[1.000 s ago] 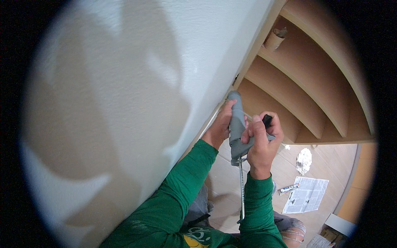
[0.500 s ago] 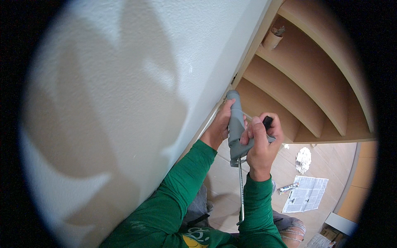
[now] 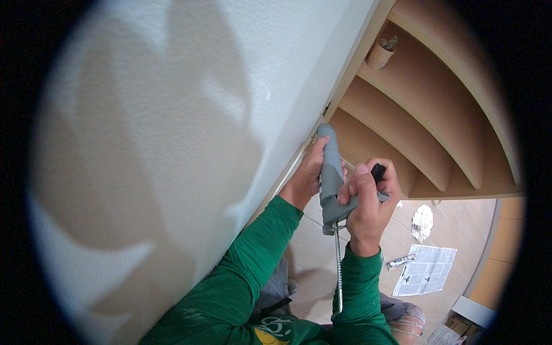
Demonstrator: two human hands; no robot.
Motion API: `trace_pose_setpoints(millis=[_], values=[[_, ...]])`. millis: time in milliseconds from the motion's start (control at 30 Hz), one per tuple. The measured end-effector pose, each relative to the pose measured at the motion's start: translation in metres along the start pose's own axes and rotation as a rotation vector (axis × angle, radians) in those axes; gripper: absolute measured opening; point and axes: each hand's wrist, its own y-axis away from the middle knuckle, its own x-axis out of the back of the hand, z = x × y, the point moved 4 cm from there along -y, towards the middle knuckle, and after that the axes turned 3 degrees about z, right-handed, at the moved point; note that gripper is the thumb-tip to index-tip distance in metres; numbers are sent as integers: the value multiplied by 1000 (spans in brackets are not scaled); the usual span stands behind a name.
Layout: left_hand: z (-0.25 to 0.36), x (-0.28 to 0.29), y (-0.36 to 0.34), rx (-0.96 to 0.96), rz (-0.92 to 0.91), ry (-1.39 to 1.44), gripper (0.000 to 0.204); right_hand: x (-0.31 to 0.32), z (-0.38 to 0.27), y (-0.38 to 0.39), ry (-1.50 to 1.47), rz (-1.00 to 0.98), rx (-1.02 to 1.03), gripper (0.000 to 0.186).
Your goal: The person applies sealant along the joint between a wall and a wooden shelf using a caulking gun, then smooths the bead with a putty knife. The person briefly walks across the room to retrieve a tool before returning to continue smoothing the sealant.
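Both of my hands are on a grey caulking gun (image 3: 330,167), its front end tilted up to the seam where the white textured wall (image 3: 276,69) meets a wooden shelf unit (image 3: 397,98). Around the barrel, near its front, my left hand (image 3: 311,167) is closed. My right hand (image 3: 371,201) grips the handle and trigger at the rear, with a black part showing between its fingers. A notched metal plunger rod (image 3: 339,270) sticks out of the back, reaching down along my right forearm. The nozzle tip is hidden behind the barrel's front end.
A cup-like container (image 3: 380,56) with something grey in it stands on an upper shelf. On the tiled floor at right lie a white crumpled pile (image 3: 422,223), a printed paper sheet (image 3: 426,270) and a tube (image 3: 401,262). Boxes (image 3: 457,326) sit at the lower right.
The rear of the caulking gun and my right hand have shifted slightly right and down. Its front end stays by the seam, and my left hand keeps its hold.
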Motion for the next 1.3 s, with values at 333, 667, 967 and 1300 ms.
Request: trace_pose_setpoints(millis=[333, 667, 967, 1300], values=[[5, -5, 0, 3, 12, 41, 50, 0, -6, 0, 3, -3, 12, 17], [14, -15, 14, -61, 82, -38, 54, -1, -5, -1, 1, -15, 24, 18], [13, -16, 12, -14, 86, -14, 54, -2, -11, 0, -11, -21, 44, 16], [16, -28, 21, -48, 41, 4, 52, -1, -27, 4, 14, -7, 64, 18]])
